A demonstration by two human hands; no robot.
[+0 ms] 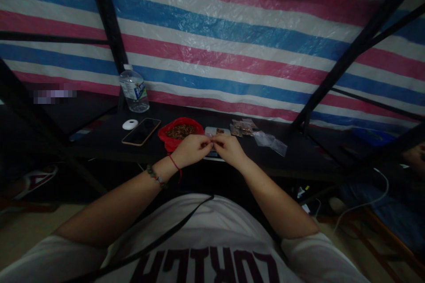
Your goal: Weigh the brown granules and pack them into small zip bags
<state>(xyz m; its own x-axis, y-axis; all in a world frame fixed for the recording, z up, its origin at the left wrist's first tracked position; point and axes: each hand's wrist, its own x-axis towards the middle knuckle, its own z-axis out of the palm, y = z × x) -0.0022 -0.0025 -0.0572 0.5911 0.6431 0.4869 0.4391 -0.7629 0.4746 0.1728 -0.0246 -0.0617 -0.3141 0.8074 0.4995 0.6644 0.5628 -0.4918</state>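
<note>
My left hand (pixel 193 148) and my right hand (pixel 229 149) meet fingertip to fingertip above a small digital scale (pixel 226 131). Between the pinched fingers shows a bit of clear plastic, which looks like a small zip bag (pixel 208 135); most of it is hidden. A little brown material lies on the scale's plate. Just left of the scale sits an open red plastic bag (pixel 169 143) holding loose brown dried pieces (pixel 181 131). To the right are several filled small bags (pixel 244 127), with flat clear bags (pixel 270 142) beside them.
A phone (pixel 141 131), a white round case (pixel 129 124) and a clear plastic bottle (pixel 134 90) stand on the left of the black tabletop (pixel 109 141). Dark metal posts (pixel 318 84) frame both sides. Behind hangs a striped plastic sheet (pixel 215 44). Another person's hand shows at far right.
</note>
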